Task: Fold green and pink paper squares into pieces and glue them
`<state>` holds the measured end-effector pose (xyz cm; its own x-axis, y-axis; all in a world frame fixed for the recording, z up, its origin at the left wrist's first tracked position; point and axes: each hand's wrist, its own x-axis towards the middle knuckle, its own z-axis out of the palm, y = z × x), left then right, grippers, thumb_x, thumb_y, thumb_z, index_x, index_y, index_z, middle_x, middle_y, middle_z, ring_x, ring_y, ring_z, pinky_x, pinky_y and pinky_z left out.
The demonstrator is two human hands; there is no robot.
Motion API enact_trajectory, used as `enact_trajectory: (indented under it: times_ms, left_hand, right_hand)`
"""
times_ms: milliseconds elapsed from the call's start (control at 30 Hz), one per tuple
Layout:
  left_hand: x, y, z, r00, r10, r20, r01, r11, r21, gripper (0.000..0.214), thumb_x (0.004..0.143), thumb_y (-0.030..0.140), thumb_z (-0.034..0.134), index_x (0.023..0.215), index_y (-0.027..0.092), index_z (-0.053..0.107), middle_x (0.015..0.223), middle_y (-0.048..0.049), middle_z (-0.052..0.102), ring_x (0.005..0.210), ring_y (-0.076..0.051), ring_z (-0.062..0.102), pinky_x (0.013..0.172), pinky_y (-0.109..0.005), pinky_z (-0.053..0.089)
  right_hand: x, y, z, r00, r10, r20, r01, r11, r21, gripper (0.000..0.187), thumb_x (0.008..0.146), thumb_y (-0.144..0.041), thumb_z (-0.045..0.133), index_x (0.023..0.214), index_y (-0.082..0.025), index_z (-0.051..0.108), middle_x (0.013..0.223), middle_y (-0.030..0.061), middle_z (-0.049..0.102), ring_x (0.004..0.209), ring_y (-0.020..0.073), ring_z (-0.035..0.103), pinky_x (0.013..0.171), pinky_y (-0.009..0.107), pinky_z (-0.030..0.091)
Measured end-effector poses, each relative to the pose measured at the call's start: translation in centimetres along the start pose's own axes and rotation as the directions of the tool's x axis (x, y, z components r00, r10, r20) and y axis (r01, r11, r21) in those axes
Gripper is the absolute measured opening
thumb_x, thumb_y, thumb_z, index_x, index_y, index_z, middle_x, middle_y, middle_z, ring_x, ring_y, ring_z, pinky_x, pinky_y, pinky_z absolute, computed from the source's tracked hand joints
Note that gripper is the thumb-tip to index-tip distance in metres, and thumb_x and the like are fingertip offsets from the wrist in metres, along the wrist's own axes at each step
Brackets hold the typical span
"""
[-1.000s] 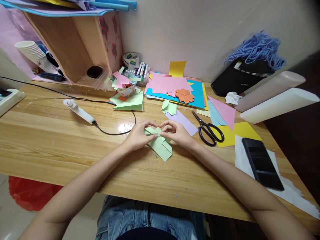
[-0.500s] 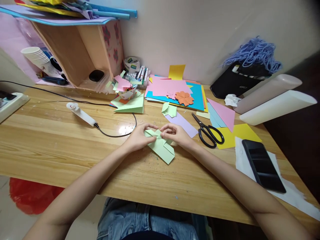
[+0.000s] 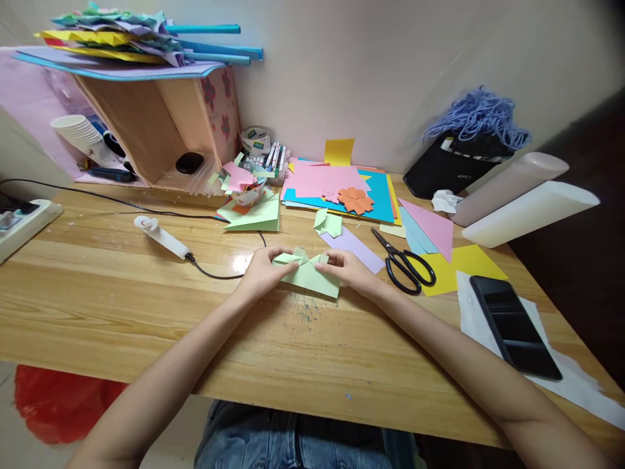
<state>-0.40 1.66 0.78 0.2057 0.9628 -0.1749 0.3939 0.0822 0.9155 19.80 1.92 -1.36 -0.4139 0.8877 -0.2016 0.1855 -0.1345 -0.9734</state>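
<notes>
A folded light green paper piece (image 3: 308, 273) lies on the wooden table (image 3: 122, 286) in front of me. My left hand (image 3: 263, 268) pinches its left end with curled fingers. My right hand (image 3: 347, 268) pinches its right side, fingers closed on a flap. The paper is lifted a little and tilted between both hands. Black scissors (image 3: 404, 260) lie just right of my right hand. A lilac paper strip (image 3: 355, 247) and a small green folded scrap (image 3: 329, 221) lie just beyond the hands.
A stack of coloured paper sheets (image 3: 342, 185) with an orange paper flower (image 3: 355, 199) sits at the back. A black phone (image 3: 512, 326) rests on white paper at the right. A white corded device (image 3: 161, 236), wooden shelf box (image 3: 146, 124), markers (image 3: 273, 155) and black bag (image 3: 454, 169) stand around.
Both hands have turned and raised the green paper; its long end, which pointed down toward me, now lies more sideways. The view has tilted slightly upward.
</notes>
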Motion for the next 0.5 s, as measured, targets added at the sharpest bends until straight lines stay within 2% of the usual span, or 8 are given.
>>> enact_trajectory:
  times_ms: [100,200,300,400,500]
  left_hand:
    - [-0.01,-0.10,-0.11,0.997,0.027,0.075,-0.027,1.000,0.003,0.039,0.062,0.039,0.067,0.091,0.012,0.065,0.090,-0.0074,0.067,0.078,-0.018,0.059,0.067,-0.025,0.044]
    - [-0.18,-0.23,0.05,0.988,0.018,0.154,-0.028,0.998,0.061,0.040,0.064,0.047,0.063,0.082,0.012,0.068,0.079,-0.0057,0.068,0.070,-0.017,0.058,0.059,-0.024,0.041]
    - [-0.28,-0.29,0.35,0.988,-0.008,0.157,-0.004,0.997,0.078,0.040,0.065,0.049,0.062,0.077,0.011,0.070,0.074,-0.0050,0.067,0.064,-0.015,0.055,0.055,-0.023,0.037]
    - [-0.25,-0.15,0.45,0.990,-0.039,0.132,0.035,0.999,0.034,0.037,0.064,0.047,0.064,0.077,0.013,0.071,0.070,-0.0035,0.066,0.060,-0.012,0.052,0.052,-0.022,0.035]
    - [-0.23,0.19,0.28,0.991,-0.074,0.113,0.071,0.997,0.028,0.034,0.062,0.045,0.065,0.077,0.014,0.071,0.064,-0.0012,0.062,0.053,-0.010,0.046,0.047,-0.020,0.030]
  right_hand:
    - [-0.02,0.03,0.17,1.000,-0.004,-0.012,0.004,1.000,-0.001,0.033,0.068,-0.045,0.064,0.078,-0.014,0.057,0.073,0.0017,0.059,0.063,0.0119,0.052,0.054,0.023,0.037]
    - [-0.20,-0.22,0.48,0.999,0.005,0.048,-0.002,0.998,-0.060,0.032,0.068,-0.045,0.064,0.071,-0.014,0.056,0.062,-0.0014,0.053,0.056,0.0093,0.047,0.050,0.022,0.033]
    - [-0.31,-0.42,0.64,0.996,0.000,0.087,0.004,0.999,-0.050,0.031,0.068,-0.044,0.065,0.067,-0.014,0.056,0.059,-0.0034,0.050,0.054,0.0079,0.044,0.049,0.021,0.031]
    - [-0.27,-0.34,0.43,0.997,0.008,0.072,-0.008,1.000,0.005,0.032,0.072,-0.046,0.062,0.071,-0.015,0.058,0.062,-0.0025,0.053,0.056,0.0085,0.046,0.052,0.021,0.033]
    - [-0.18,-0.11,-0.08,0.994,0.040,0.101,-0.057,0.982,0.180,0.038,0.080,-0.051,0.049,0.075,-0.015,0.061,0.068,0.0006,0.058,0.064,0.0108,0.053,0.060,0.023,0.039]
